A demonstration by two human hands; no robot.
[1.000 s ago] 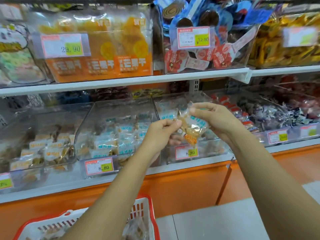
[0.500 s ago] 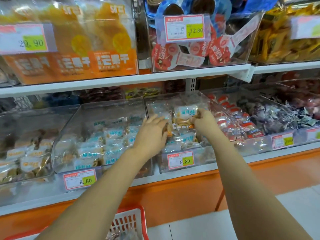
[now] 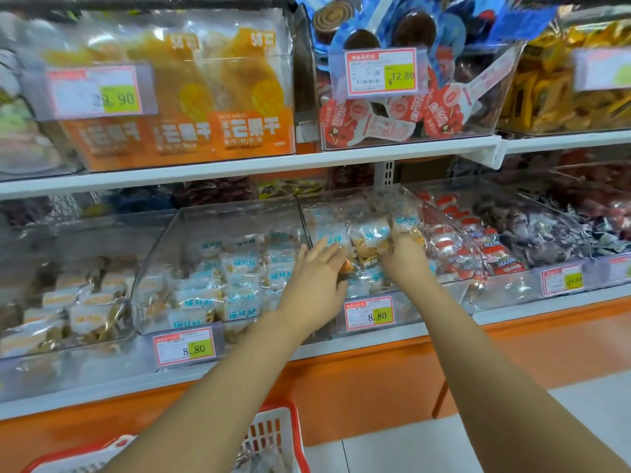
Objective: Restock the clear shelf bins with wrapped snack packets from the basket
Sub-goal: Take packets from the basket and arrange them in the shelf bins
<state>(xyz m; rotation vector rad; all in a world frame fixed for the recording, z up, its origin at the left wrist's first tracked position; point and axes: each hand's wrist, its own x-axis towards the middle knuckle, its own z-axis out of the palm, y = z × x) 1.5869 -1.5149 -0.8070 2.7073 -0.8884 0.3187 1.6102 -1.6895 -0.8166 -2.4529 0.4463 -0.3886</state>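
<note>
My right hand (image 3: 404, 256) reaches into the middle clear bin (image 3: 415, 303) and is closed on a clear wrapped snack packet (image 3: 367, 247) with blue print, resting on the pile of like packets. My left hand (image 3: 314, 285) hovers at the bin's front left, fingers spread, its fingertips close to the packet but holding nothing. The red and white basket (image 3: 273, 435) sits low between my forearms, with a few packets dimly visible inside. A neighbouring clear bin (image 3: 160, 268) on the left holds several of the same blue-labelled packets.
Price tags reading 8.80 (image 3: 370, 314) clip to the bin fronts. To the right are bins of red packets (image 3: 473, 249) and dark wrapped sweets (image 3: 546, 240). The white upper shelf (image 3: 239, 165) carries orange mango bags (image 3: 177, 97) and overhangs the bins.
Both hands carried the packet from in front of the shelf into the middle bin. My left hand has since come off it and spread open; my right hand has pushed deeper.
</note>
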